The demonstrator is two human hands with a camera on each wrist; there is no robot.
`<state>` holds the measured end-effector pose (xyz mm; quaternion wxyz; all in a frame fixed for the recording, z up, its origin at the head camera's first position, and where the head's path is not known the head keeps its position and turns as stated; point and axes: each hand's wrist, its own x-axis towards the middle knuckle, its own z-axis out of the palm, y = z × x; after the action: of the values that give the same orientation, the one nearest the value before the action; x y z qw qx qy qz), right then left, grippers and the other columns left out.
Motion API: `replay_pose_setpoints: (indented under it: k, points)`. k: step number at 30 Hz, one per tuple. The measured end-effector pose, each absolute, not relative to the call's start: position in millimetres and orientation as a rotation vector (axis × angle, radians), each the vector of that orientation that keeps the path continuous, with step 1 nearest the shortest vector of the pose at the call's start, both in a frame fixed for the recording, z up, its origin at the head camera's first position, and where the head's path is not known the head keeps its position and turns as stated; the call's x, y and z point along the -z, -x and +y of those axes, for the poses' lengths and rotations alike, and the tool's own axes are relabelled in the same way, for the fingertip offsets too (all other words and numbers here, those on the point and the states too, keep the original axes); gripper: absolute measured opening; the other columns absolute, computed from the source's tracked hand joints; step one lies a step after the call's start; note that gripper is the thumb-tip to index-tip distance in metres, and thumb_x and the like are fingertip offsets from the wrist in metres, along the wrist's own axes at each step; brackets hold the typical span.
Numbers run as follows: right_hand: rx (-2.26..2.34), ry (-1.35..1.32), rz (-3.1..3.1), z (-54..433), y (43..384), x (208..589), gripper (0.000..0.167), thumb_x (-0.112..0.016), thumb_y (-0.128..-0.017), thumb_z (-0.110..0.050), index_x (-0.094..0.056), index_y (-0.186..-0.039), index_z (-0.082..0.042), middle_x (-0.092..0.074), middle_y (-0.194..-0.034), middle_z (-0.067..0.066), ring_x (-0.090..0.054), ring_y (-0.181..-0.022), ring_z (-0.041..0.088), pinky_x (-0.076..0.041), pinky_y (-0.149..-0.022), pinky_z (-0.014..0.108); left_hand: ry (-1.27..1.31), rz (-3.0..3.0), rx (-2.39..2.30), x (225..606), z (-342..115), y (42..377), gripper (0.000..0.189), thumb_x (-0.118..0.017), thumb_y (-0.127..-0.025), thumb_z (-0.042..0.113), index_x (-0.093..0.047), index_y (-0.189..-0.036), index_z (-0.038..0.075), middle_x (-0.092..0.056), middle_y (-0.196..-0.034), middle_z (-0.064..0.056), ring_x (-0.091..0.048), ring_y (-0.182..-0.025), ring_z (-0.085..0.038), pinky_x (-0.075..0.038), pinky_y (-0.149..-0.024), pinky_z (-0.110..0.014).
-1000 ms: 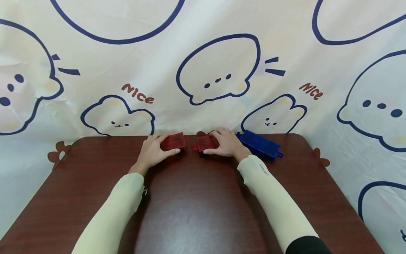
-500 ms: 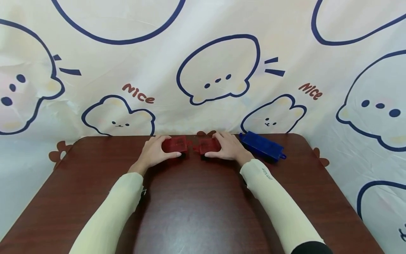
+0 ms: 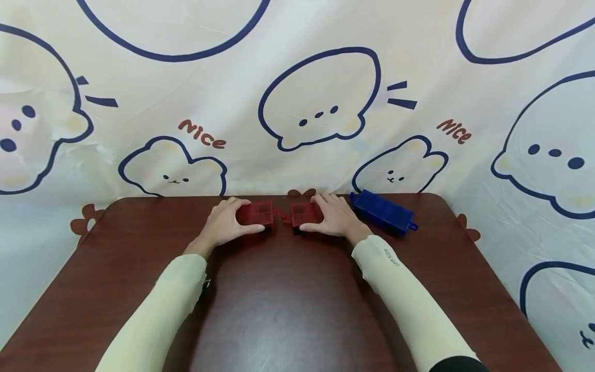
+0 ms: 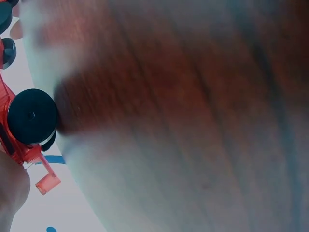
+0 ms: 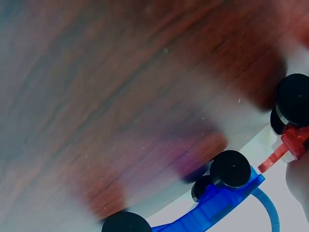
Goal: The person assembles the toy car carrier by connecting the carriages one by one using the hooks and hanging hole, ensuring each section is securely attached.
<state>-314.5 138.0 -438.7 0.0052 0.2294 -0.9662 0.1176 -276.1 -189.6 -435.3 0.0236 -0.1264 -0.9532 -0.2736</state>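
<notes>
Near the table's far edge, my left hand (image 3: 222,225) grips a translucent red toy train wagon (image 3: 257,213), thumb on its near side and fingers over the far side. To its right, my right hand (image 3: 337,219) holds a second red toy train wagon (image 3: 305,213) the same way. The two wagons stand end to end, their small couplings meeting in the narrow gap between them. A black wheel (image 4: 32,116) and a red coupling (image 4: 48,184) show in the left wrist view. The right wrist view catches part of the red wagon (image 5: 295,141) at its right edge.
Just right of my right hand, a blue toy wagon (image 3: 383,212) with couplings at both ends lies at an angle. Behind the brown wooden table (image 3: 279,310) hangs a white cloth (image 3: 316,170) with cartoon drawings.
The two red wagons, tilted a second ago, now sit straighter in line and their couplings have come together. My right hand and the blue wagon have shifted slightly right.
</notes>
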Motion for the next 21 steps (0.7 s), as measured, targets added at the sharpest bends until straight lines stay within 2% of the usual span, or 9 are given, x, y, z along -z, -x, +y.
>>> replay_pose_setpoints:
  k: [9,21]
  points:
    - [-0.335,-0.689,-3.072,140.0,308.2,437.2,0.098,-0.054,-0.074,-0.086,-0.050,-0.143,-0.017,-0.057,-0.136,0.007,-0.049,-0.120,0.026,-0.041,-0.099,0.048,0.407,-2.962,0.829,434.5,-188.1,273.8,0.095,-0.075,-0.072,0.073,-0.055,-0.141,0.011,-0.058,-0.127,-0.012,-0.048,-0.114,-0.032,-0.051,-0.085,-0.054]
    - [-0.344,-0.682,-3.039,141.1,304.4,440.2,0.098,-0.052,-0.074,-0.088,-0.051,-0.141,-0.016,-0.060,-0.132,0.007,-0.050,-0.116,0.025,-0.041,-0.096,0.046,0.438,-2.963,0.784,434.0,-184.8,274.3,0.096,-0.072,-0.073,0.075,-0.055,-0.141,0.011,-0.058,-0.128,-0.013,-0.048,-0.114,-0.033,-0.047,-0.089,-0.055]
